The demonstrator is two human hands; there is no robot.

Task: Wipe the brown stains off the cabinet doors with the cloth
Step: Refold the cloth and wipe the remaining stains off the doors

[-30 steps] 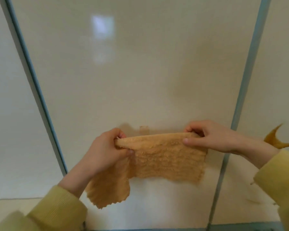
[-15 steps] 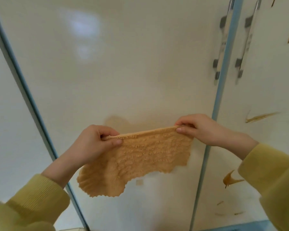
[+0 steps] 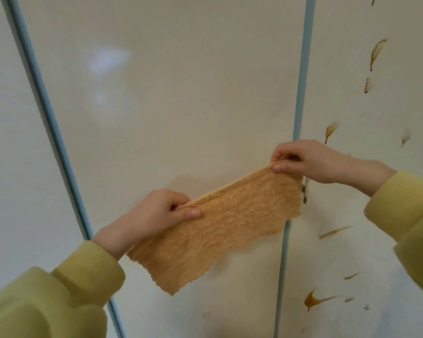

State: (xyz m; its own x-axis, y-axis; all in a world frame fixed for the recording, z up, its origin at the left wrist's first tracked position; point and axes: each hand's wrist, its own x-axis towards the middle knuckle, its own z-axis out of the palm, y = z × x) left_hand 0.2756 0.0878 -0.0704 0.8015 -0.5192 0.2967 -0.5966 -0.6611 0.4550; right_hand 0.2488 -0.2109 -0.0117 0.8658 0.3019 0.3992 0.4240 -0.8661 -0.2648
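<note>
The cloth (image 3: pixel 220 225) hangs stretched between my two hands in front of the middle door (image 3: pixel 181 106), its top edge pulled into a taut line that slopes up from lower left to upper right. My left hand (image 3: pixel 154 215) pinches the lower end of that edge, the thumb (image 3: pixel 189 212) lying flat on the side of the fabric facing me and the curled fingers (image 3: pixel 178 198) tucked behind it, so the corner is clamped between them. My right hand (image 3: pixel 310 161) grips the higher end the same way, thumb pressed on the near face and the fingers folded over the top edge behind. Below the edge the fabric falls loose; its wavy lower hem drops lowest under my left wrist and rises toward the right, where the cloth covers part of the blue strip (image 3: pixel 300 93) between the middle door and the right door (image 3: pixel 376 191). I cannot tell whether the cloth touches the door or hangs just clear of it. Brown stains (image 3: pixel 314 300) streak the right door, several above my right hand and more below it, all beside the cloth and none under it. A faint mark (image 3: pixel 206 314) sits low on the middle door beneath the hem. Both my sleeves (image 3: pixel 83 272) are pale yellow-green.
</note>
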